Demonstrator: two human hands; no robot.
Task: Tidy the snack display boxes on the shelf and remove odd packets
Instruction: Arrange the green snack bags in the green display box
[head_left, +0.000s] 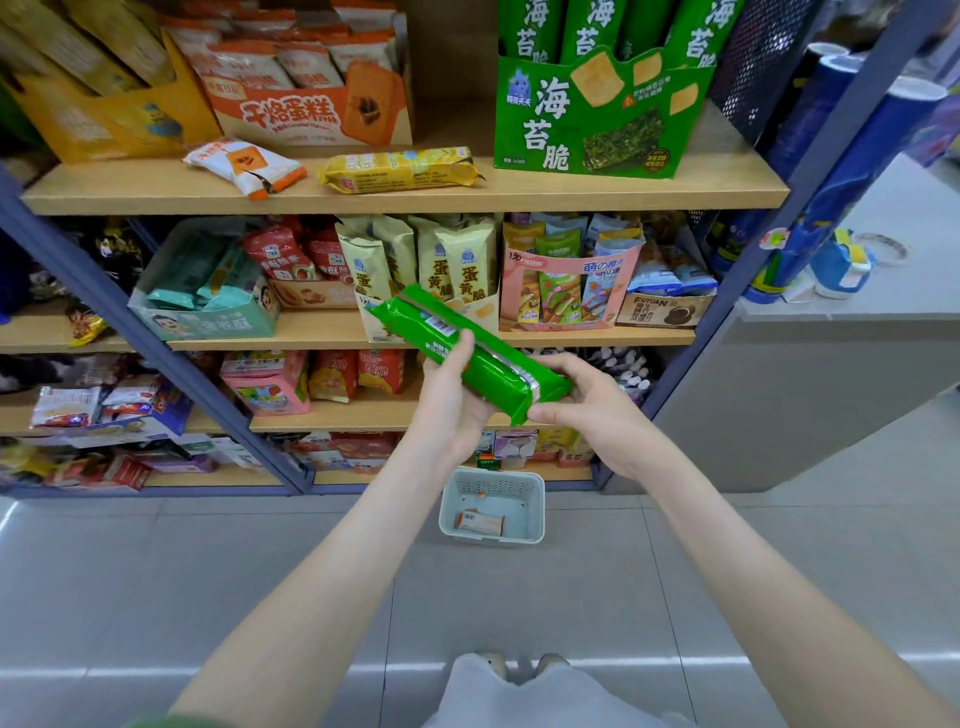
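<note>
A shop: shelves (405, 189) of snack display boxes (597, 119) (packets everywhere).

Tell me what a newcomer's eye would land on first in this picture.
First, the two long green packets at the centre, gripped by the left hand and right hand. Next, the big green display box at the right of the top shelf, and the white-and-orange packet and yellow packet lying loose near that shelf's front edge.

The person wears a green sleeve (156, 722), a pale grey garment (524, 696) and light shoes (492, 661)
</note>
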